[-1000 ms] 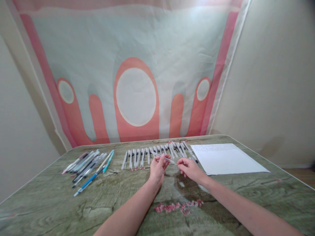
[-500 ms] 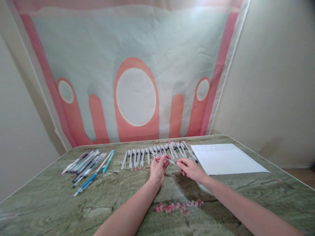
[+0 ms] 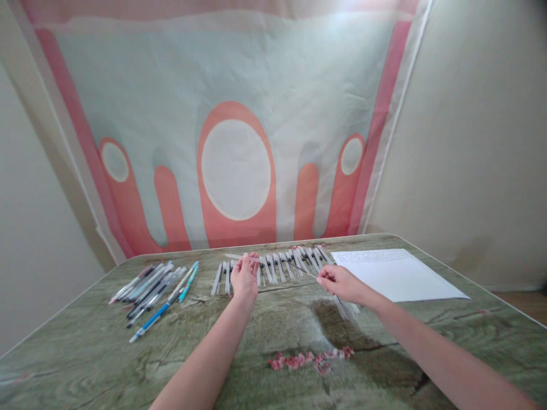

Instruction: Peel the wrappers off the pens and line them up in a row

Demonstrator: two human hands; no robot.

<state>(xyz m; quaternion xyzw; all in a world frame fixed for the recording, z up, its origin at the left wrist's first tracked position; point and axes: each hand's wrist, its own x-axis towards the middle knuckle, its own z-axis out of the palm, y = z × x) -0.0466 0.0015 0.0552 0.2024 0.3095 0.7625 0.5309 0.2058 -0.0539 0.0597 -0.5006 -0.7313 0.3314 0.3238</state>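
My left hand pinches a translucent white pen barrel above the left part of a row of pale pens with dark grips. My right hand grips the end of a thin pen refill, whose dark length points left toward the row. A gap separates barrel and refill. Below my right hand, a few pale, slender pieces lie on the table, partly hidden by it. Part of the row is covered by my left hand.
A pile of assorted pens, one of them bright blue, lies on the left of the wood-patterned table. To the right rests a white sheet of paper with writing along its top. A patterned cloth hangs behind.
My hands have moved apart, the left one leftward and the right one slightly right. The pen they held together is now separated into a barrel and a refill.
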